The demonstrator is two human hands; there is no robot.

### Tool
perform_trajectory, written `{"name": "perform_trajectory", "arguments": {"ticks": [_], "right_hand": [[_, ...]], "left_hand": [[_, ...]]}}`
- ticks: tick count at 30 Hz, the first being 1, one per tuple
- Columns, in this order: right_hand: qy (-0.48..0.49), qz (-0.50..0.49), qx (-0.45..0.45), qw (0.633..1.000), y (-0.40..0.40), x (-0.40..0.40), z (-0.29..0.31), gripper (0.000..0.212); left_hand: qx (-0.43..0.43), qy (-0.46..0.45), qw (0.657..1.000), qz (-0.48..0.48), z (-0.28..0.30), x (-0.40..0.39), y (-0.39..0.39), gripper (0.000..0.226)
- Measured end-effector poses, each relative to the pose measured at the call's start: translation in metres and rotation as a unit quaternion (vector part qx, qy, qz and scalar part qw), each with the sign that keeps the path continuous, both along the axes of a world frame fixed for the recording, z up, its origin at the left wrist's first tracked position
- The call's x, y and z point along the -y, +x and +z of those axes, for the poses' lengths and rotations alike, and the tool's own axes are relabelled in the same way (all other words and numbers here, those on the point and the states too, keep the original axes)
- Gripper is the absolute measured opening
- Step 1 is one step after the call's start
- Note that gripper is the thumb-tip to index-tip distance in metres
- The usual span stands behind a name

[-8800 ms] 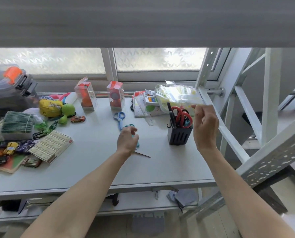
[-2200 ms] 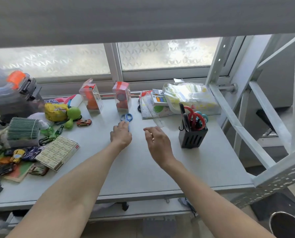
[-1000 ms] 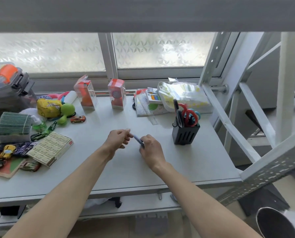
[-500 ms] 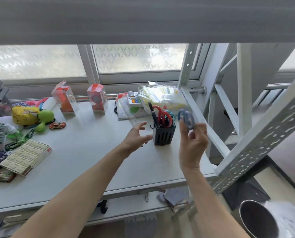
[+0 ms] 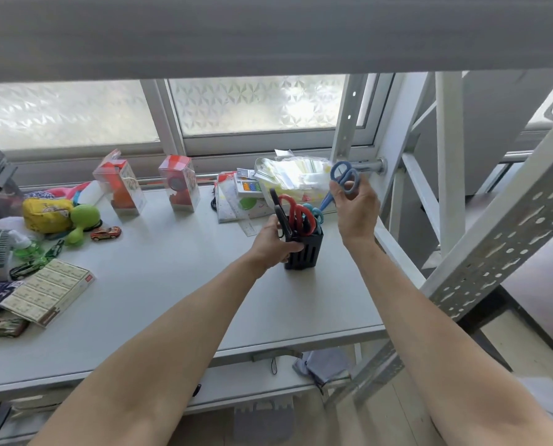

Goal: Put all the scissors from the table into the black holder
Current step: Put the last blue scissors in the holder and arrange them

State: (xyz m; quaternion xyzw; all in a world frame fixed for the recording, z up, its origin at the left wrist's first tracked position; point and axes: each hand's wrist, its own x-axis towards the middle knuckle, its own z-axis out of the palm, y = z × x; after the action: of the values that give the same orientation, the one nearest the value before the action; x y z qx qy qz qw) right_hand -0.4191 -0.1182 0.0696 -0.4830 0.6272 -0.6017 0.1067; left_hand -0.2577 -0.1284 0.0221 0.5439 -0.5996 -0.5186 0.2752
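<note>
The black holder (image 5: 307, 252) stands on the grey table (image 5: 172, 278) toward its right side. Red-handled scissors (image 5: 296, 212), a black-handled pair (image 5: 280, 210) and a teal-handled pair (image 5: 315, 214) stick out of its top. My left hand (image 5: 273, 241) grips the holder's left side. My right hand (image 5: 353, 207) holds the blue-handled scissors (image 5: 344, 180) above and to the right of the holder, handles up, blade tip pointing down-left toward the holder's top.
Two clear toy boxes (image 5: 178, 183), a plastic bag (image 5: 288, 178) and a ruler (image 5: 247, 225) lie behind the holder. A yellow pouch (image 5: 45, 214), green toy (image 5: 82, 218), toy car (image 5: 106, 233) and flat box (image 5: 48, 289) crowd the left. A white metal frame (image 5: 397, 249) borders the table's right edge.
My left hand has moved right and closed on the holder. My right hand has carried the blue scissors up and over toward the holder's top.
</note>
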Motion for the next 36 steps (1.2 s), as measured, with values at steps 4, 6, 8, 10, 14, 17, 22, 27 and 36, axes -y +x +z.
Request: {"name": "perform_trajectory", "arguments": {"ticks": [4,6,8,10,14,17,22,27,36], "right_hand": [[0.012,0.037,-0.042,0.998,0.011,0.002,-0.006,0.02],[0.013,0.042,-0.074,0.996,0.013,0.001,-0.009,0.019],[0.03,0.045,-0.117,0.992,0.014,-0.002,-0.012,0.02],[0.068,0.052,-0.142,0.986,0.014,-0.003,-0.017,0.022],[0.152,0.083,-0.136,0.975,0.015,-0.008,-0.025,0.039],[0.191,0.099,-0.112,0.97,0.013,-0.014,-0.021,0.059],[0.221,0.129,-0.065,0.965,0.003,0.0,-0.012,0.038],[0.248,0.202,-0.077,0.944,-0.005,0.001,-0.008,0.034],[0.299,0.32,-0.123,0.89,-0.015,-0.007,-0.002,0.063]], "left_hand": [[0.0,-0.002,1.0,0.001,-0.001,0.001,-0.001,0.053],[-0.002,-0.002,1.0,0.001,-0.002,0.001,-0.001,0.053],[-0.004,-0.005,1.0,0.002,-0.002,0.0,0.0,0.052],[-0.008,-0.011,1.0,0.006,-0.002,-0.001,0.0,0.052],[-0.019,-0.016,1.0,0.017,0.0,-0.005,-0.003,0.055],[-0.019,-0.017,1.0,0.016,0.001,-0.006,-0.002,0.056],[0.039,-0.082,0.995,0.032,0.001,-0.007,-0.001,0.071],[0.073,-0.18,0.98,0.039,0.011,-0.008,-0.002,0.084],[0.071,-0.194,0.978,-0.031,0.027,0.0,0.01,0.086]]}}
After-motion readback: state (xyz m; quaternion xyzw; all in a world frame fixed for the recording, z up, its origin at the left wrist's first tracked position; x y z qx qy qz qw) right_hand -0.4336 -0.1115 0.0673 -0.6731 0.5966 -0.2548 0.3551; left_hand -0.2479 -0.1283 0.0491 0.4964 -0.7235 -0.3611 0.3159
